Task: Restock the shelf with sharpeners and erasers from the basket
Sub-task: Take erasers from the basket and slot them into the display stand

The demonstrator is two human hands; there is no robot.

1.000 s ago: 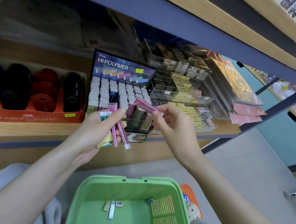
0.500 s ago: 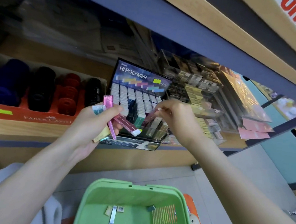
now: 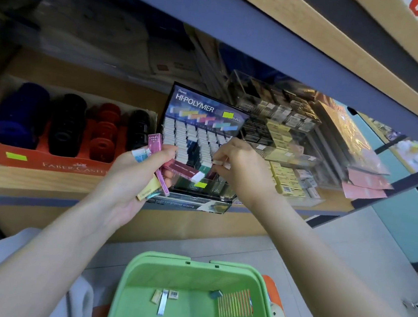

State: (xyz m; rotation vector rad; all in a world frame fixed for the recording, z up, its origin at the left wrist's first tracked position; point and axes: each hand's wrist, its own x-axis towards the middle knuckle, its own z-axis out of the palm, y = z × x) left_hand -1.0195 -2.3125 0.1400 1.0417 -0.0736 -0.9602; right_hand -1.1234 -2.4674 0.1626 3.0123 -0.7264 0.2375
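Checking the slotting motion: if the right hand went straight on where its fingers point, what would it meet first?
The right hand would probably meet the eraser rows in the Hi-Polymer display box, just beyond its fingertips; depth is unclear.

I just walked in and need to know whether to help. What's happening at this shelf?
A person is restocking the Hi-Polymer display box on the shelf. Their left hand grips a bunch of slim erasers, while the right hand pinches what looks like a single eraser among the box's rows. The green basket below holds only a few small items.
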